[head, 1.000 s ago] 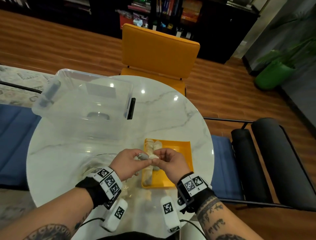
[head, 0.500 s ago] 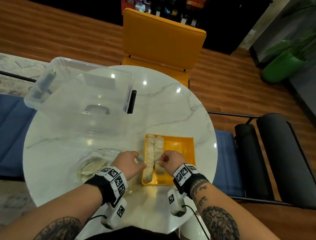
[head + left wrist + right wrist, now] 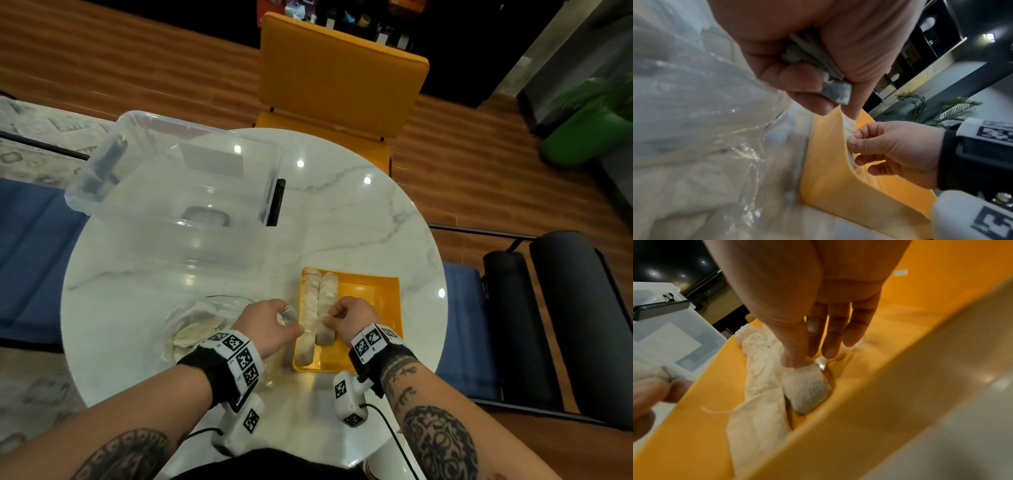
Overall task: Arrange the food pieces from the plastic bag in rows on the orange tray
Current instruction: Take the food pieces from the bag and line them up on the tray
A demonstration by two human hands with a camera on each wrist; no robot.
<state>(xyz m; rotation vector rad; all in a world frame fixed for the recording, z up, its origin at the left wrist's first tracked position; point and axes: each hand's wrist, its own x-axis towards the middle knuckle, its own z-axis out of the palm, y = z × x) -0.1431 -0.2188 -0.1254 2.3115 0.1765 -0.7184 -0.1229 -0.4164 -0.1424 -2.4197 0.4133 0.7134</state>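
hidden: near end of second row (image 3: 324,337) under right hand (image 3: 347,317) | blurred: plastic bag (image 3: 694,105) contents

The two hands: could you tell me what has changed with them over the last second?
They parted from mid-air over the tray. The right hand lowered, setting a pouch into the second row on the orange tray. The left hand drew left, holding its stack of pouches. Plastic bag and clear bin unchanged.
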